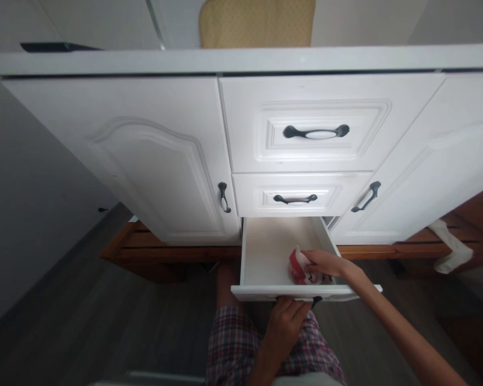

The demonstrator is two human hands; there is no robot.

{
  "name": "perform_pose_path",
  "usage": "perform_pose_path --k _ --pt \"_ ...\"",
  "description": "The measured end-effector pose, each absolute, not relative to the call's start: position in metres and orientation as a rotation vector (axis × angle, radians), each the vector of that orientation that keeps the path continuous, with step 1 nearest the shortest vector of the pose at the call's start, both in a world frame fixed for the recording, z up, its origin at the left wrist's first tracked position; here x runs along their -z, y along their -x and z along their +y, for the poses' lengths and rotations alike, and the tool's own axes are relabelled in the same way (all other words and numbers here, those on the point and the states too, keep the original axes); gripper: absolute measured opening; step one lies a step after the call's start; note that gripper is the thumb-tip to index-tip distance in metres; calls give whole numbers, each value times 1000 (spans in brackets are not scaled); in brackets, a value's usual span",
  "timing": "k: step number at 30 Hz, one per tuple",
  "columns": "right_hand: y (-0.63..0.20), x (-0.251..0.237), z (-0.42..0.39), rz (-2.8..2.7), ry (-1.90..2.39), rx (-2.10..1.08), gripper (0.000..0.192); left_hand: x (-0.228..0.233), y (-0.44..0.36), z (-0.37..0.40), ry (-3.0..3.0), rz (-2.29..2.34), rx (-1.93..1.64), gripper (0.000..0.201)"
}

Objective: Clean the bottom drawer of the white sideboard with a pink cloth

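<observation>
The bottom drawer (265, 252) of a white cabinet stands pulled out below two shut drawers. My left hand (286, 316) grips the dark handle on the drawer's front, covering most of it. My right hand (320, 262) reaches into the drawer's right front corner and holds a red and white packet (297, 268) that rests on the drawer floor. The remaining drawer floor shows nothing else.
White cabinet doors (153, 161) with dark handles flank the drawers. A wooden base (153, 252) runs under the cabinet. A white cloth (451, 252) hangs at the right. My legs in plaid shorts (233, 343) are below the drawer, over grey flooring. A yellow cushion (257, 21) sits above the counter.
</observation>
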State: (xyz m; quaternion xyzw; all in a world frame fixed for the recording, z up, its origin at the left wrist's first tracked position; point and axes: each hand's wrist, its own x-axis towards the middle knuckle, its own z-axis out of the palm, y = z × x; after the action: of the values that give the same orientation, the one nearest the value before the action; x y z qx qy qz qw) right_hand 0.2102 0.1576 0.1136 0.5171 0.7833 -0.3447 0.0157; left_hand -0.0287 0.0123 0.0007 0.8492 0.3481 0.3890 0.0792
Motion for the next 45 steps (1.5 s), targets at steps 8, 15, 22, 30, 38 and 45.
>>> perform_pose_path --k 8,15,22,30,38,45 --pt "-214 -109 160 2436 -1602 1181 38 15 24 12 -2554 1066 -1194 36" --pt "-213 -107 161 2437 -1615 1095 41 17 22 17 -2561 1042 -1286 33" --pt "-210 -121 159 2475 -1515 1021 37 3 19 11 -2494 1117 -1303 36" --pt "-231 -120 163 2613 -1641 978 26 -1 22 13 -2534 1098 -1159 27" --pt "-232 -109 166 2616 -1689 872 25 7 21 14 -2519 1121 -1099 27" --pt "-228 -113 165 2600 -1656 863 25 3 21 13 -2540 1122 -1083 29"
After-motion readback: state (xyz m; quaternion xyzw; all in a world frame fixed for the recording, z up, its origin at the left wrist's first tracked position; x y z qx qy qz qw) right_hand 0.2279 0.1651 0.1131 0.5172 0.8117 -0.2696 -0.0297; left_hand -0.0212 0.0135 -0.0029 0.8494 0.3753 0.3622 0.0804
